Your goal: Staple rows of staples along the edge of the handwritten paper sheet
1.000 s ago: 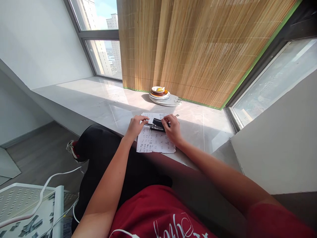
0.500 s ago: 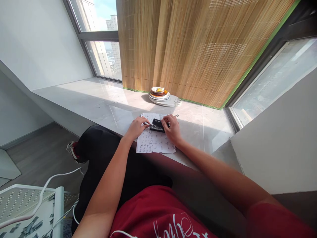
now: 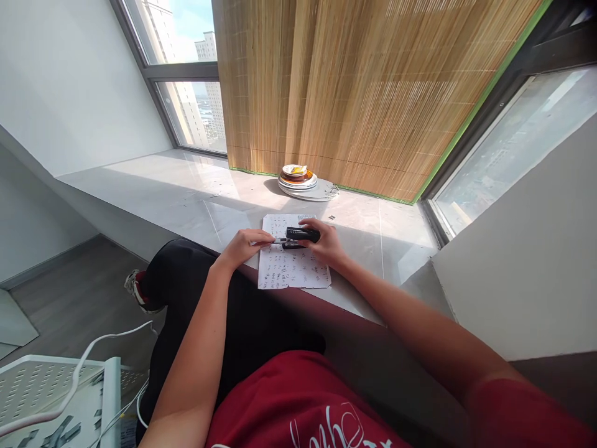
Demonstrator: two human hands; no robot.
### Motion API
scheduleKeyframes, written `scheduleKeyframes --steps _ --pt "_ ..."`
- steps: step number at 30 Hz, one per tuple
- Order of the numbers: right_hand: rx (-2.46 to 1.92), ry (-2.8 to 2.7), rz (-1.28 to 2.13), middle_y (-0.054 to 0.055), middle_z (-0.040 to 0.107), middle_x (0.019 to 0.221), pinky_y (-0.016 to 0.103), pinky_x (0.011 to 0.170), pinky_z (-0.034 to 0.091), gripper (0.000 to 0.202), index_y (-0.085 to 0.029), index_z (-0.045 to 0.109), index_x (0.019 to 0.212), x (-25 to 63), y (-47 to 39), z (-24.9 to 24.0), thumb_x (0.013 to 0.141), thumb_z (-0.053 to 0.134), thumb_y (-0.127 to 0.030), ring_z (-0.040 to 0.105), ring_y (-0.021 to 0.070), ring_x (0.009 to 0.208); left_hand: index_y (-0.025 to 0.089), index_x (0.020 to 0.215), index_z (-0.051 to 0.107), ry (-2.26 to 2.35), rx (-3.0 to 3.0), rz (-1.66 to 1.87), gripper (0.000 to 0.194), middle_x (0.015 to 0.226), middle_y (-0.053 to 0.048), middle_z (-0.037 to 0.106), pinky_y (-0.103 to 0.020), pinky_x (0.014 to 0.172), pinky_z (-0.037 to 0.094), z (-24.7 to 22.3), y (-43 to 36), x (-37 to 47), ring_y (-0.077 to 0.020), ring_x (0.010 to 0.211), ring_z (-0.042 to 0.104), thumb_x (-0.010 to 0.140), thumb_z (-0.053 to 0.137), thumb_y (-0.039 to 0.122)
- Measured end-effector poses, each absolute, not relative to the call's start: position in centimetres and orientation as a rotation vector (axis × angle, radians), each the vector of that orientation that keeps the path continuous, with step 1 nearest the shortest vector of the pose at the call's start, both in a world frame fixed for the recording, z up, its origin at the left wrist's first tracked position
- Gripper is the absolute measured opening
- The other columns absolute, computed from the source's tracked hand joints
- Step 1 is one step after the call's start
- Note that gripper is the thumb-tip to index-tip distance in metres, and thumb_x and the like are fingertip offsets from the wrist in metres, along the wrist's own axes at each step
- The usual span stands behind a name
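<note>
A black stapler [image 3: 301, 234] is above the written sheet of paper [image 3: 293, 269] on the sill, its upper arm lifted from its base. My right hand [image 3: 325, 241] grips the stapler at its right end, thumb below and fingers over the top. My left hand [image 3: 245, 247] pinches a thin grey metal strip [image 3: 280, 241] that reaches from the fingertips to the stapler's left end. Whether the strip is still joined to the stapler is hard to make out. Small dark bits [image 3: 332, 217] lie beyond my right hand.
A stack of plates [image 3: 298, 180] stands at the back of the tiled sill [image 3: 186, 193], against a bamboo blind [image 3: 336, 93]. Windows are on both sides. At lower left, a white perforated rack [image 3: 46, 379] holds grey scraps, with a white cable [image 3: 77, 373] across it.
My left hand has moved left, drawing the metal strip out from the stapler. My right hand has shifted its hold, and the stapler's upper arm has changed its tilt.
</note>
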State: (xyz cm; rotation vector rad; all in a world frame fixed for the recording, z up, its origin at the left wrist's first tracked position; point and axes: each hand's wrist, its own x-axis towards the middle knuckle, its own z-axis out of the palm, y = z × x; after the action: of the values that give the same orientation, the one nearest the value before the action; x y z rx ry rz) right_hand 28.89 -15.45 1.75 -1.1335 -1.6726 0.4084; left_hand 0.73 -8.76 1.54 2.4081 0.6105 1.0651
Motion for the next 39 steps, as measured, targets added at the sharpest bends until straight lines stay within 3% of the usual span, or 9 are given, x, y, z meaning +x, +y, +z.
scheduleKeyframes --steps 5,8,12,15,19,26,32,35,39 --pt "-0.996 -1.733 0.534 0.006 0.080 0.101 0.043 0.091 0.059 0.045 -0.024 0.073 0.117 30.1 -15.8 3.0 0.077 0.088 -0.034 0.076 0.0281 0.098 0.025 0.100 0.085 0.439 2.559 1.135 0.015 0.107 -0.007 0.083 -0.038 0.094 0.060 3.3 -9.9 -0.2 -0.0248 0.099 0.079 0.102 0.073 0.033" --pt "-0.995 -1.741 0.551 0.006 0.079 0.103 0.043 0.090 0.059 0.045 -0.023 0.073 0.117 30.3 -15.9 3.2 0.077 0.089 -0.039 0.075 0.0284 0.098 0.026 0.112 0.083 0.495 2.582 1.161 0.015 0.108 -0.006 0.083 -0.039 0.097 0.059 3.7 -10.2 0.1 -0.0246 0.101 0.077 0.103 0.072 0.031" --pt "-1.003 -1.755 0.535 0.007 0.079 0.101 0.043 0.088 0.059 0.047 -0.023 0.073 0.117 30.3 -15.9 3.1 0.077 0.089 -0.042 0.075 0.0279 0.095 0.027 0.128 0.079 0.284 2.630 0.999 0.027 0.119 -0.009 0.080 -0.034 0.089 0.059 3.6 -9.9 0.5 -0.0229 0.103 0.076 0.109 0.061 0.027" --pt "-1.012 -1.778 0.519 0.007 0.080 0.101 0.043 0.090 0.059 0.046 -0.023 0.073 0.117 30.2 -15.9 3.0 0.077 0.090 -0.041 0.075 0.0281 0.096 0.028 0.122 0.083 0.253 2.637 0.982 0.025 0.117 -0.009 0.080 -0.034 0.088 0.059 3.6 -9.8 0.4 -0.0223 0.101 0.076 0.109 0.061 0.028" --pt "-1.037 -1.786 0.530 0.007 0.080 0.103 0.044 0.093 0.059 0.047 -0.023 0.073 0.118 30.2 -16.0 2.9 0.077 0.089 -0.041 0.076 0.0290 0.099 0.030 0.107 0.085 0.440 2.628 0.980 0.015 0.116 -0.007 0.081 -0.040 0.099 0.056 3.9 -10.2 0.1 -0.0243 0.104 0.075 0.103 0.071 0.030" --pt "-1.076 -1.776 0.469 0.007 0.081 0.101 0.044 0.091 0.059 0.040 -0.024 0.074 0.112 29.7 -15.9 2.8 0.076 0.087 -0.038 0.076 0.0285 0.095 0.024 0.088 0.077 0.577 2.647 0.893 0.015 0.113 -0.007 0.080 -0.044 0.101 0.053 4.0 -10.9 1.3 -0.0268 0.108 0.071 0.100 0.068 0.021" --pt "-1.103 -1.685 0.421 0.005 0.081 0.100 0.041 0.088 0.058 0.037 -0.024 0.075 0.111 29.3 -16.0 2.7 0.076 0.086 -0.030 0.076 0.0275 0.094 0.022 0.100 0.069 0.739 2.624 0.977 0.013 0.102 -0.005 0.076 -0.041 0.098 0.051 3.7 -11.5 2.7 -0.0242 0.097 0.068 0.102 0.058 0.015" --pt "-1.111 -1.665 0.406 0.005 0.081 0.099 0.041 0.088 0.058 0.036 -0.024 0.074 0.111 29.2 -16.0 2.6 0.076 0.084 -0.030 0.077 0.0275 0.094 0.023 0.114 0.070 0.829 2.575 1.081 0.019 0.099 -0.005 0.076 -0.040 0.098 0.051 3.6 -11.5 2.8 -0.0239 0.096 0.067 0.107 0.053 0.019" --pt "-1.146 -1.669 0.366 0.005 0.081 0.097 0.042 0.087 0.058 0.036 -0.024 0.074 0.110 29.3 -15.7 2.2 0.076 0.083 -0.030 0.076 0.0277 0.092 0.023 0.112 0.077 0.849 2.554 1.213 0.023 0.095 -0.005 0.079 -0.041 0.095 0.053 3.1 -11.0 2.9 -0.0255 0.096 0.068 0.106 0.055 0.019"
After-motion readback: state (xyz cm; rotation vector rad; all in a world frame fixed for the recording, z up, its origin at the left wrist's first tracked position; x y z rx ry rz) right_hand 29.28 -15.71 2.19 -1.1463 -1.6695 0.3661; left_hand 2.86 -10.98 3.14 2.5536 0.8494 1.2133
